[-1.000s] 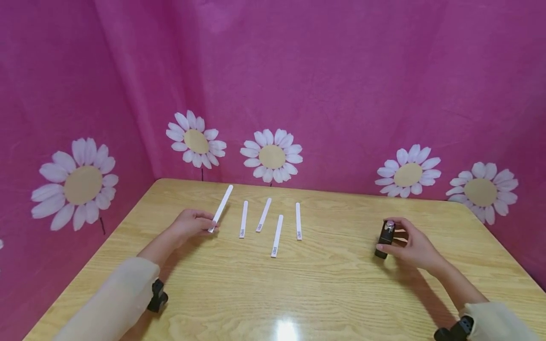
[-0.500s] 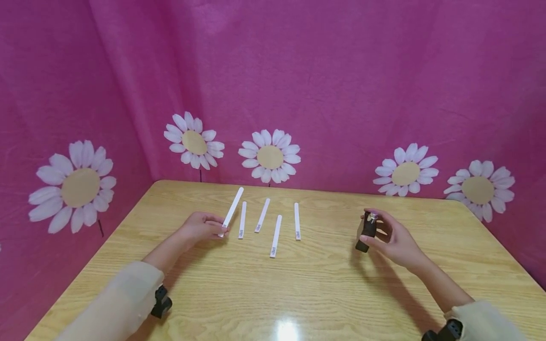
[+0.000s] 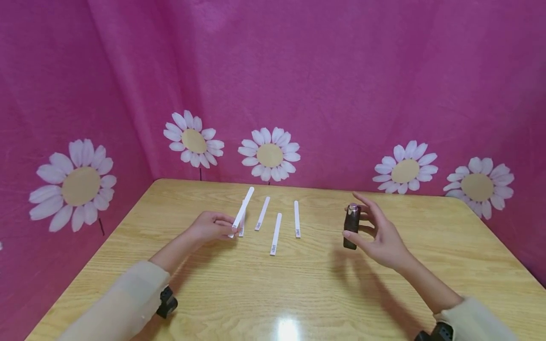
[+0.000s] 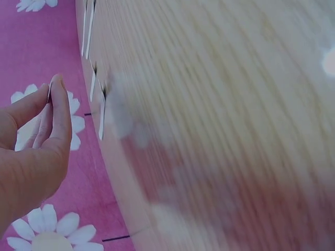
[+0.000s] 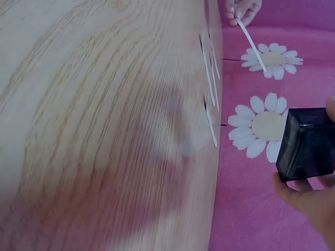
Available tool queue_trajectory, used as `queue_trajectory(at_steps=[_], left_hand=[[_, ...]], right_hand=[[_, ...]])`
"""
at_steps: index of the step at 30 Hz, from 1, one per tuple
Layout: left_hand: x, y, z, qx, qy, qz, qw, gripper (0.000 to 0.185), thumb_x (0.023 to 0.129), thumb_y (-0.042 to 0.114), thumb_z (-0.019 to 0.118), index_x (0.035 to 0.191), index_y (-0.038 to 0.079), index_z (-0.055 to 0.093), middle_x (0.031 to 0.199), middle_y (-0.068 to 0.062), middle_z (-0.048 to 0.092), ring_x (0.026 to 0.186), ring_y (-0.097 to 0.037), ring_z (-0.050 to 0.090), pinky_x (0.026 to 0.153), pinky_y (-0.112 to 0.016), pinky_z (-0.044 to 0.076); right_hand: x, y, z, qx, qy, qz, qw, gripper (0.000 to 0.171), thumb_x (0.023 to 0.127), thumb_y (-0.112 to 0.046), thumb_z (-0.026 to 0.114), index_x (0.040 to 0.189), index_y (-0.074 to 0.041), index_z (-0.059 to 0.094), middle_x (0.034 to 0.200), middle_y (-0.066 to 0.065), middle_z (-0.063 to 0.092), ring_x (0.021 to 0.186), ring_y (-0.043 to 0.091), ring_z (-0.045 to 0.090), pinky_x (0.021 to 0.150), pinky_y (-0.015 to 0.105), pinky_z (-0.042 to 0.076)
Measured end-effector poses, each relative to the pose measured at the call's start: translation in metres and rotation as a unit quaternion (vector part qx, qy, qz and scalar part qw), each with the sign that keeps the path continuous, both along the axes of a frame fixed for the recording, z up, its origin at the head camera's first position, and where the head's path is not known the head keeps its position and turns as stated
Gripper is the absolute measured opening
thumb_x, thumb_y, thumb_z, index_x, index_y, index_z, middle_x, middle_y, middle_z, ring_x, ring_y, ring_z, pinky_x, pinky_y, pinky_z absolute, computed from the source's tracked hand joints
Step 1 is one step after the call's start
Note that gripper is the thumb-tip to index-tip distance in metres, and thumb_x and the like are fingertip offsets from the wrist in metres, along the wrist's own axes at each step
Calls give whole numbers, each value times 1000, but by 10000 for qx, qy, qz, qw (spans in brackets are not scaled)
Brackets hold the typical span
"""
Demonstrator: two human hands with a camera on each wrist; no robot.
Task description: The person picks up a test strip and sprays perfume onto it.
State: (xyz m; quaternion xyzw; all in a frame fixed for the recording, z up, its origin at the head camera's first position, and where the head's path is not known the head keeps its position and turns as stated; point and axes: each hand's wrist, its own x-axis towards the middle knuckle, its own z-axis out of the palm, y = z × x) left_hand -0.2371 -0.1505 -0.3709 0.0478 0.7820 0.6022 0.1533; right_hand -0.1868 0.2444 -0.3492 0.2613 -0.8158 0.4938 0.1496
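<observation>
A: Head view first: the left hand (image 3: pixel 209 226) pinches one white strip (image 3: pixel 243 210) by its low end, lifted over the table (image 3: pixel 298 284).

B: And the right hand (image 3: pixel 379 234) grips the dark bottle (image 3: pixel 351 226) loosely, in the air, fingers splayed. It might slip, or the raised strip could bend.

Beige sleeves (image 3: pixel 123 303) — black wrist cameras (image 3: pixel 167 301)

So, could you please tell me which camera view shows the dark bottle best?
The head view: the whole dark bottle with its silver cap, held in the right hand. The right wrist view shows only its lower body; the left wrist view shows none.
</observation>
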Motion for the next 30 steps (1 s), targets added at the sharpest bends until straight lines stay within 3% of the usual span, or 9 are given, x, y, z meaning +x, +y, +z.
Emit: queue_trajectory(at_steps=[5,10,18,23,30], left_hand=[[4,9,6,-135,-42,64,9999,31,88,2,65,114,-13,58,102,-23,72,84,-16,72,87,-37,61],[9,15,13,-175,45,11,9998,31,87,1,65,113,-14,58,99,-23,72,84,-19,73,87,-39,60],[13,24,15,-109,80,-142,9998,33,86,0,67,115,-14,58,83,-3,73,75,-10,70,82,-33,62],[14,30,16,-113,179,-244,9995,31,86,-2,66,114,-14,59,88,-13,74,77,-12,71,84,-37,61],[17,37,21,-110,294,-405,9987,29,86,-3,65,111,-15,60,96,-24,73,81,-20,73,83,-36,62]], right_hand=[[-1,-5,2,29,272,79,9996,84,79,9,70,150,-13,29,129,6,57,106,-6,59,89,10,54],[-1,-9,2,37,491,217,9986,77,82,12,65,148,-8,32,131,2,53,104,-4,61,89,11,54],[-7,-16,2,175,619,-8,9979,61,81,9,68,135,-5,43,117,13,59,96,-2,61,86,12,56],[-13,-19,3,303,597,74,9977,60,82,7,69,135,-4,44,115,15,59,95,-1,61,86,15,57],[-19,-27,-4,292,186,181,9992,60,85,1,68,138,-9,42,120,18,55,98,0,62,79,27,62]])
